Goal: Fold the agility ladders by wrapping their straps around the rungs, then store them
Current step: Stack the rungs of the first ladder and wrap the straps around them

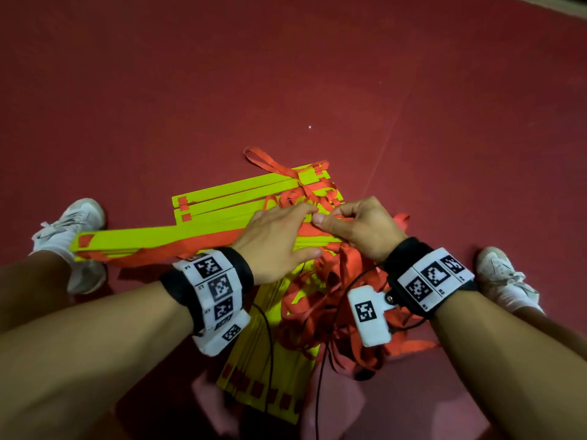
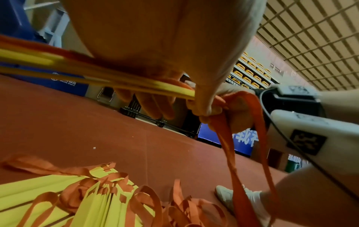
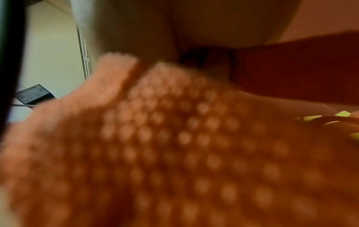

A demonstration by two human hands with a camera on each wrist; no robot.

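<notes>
red floor, white shoes

Your forearms are bare, with no sleeves. On your left wrist sits a black band wrapped by a white strip of square black-and-white code markers. Your right wrist wears a matching black band with its own white marker strip, plus a white camera block carrying one more marker. Thin black cables hang from both. You wear white trainers and white socks.
</notes>
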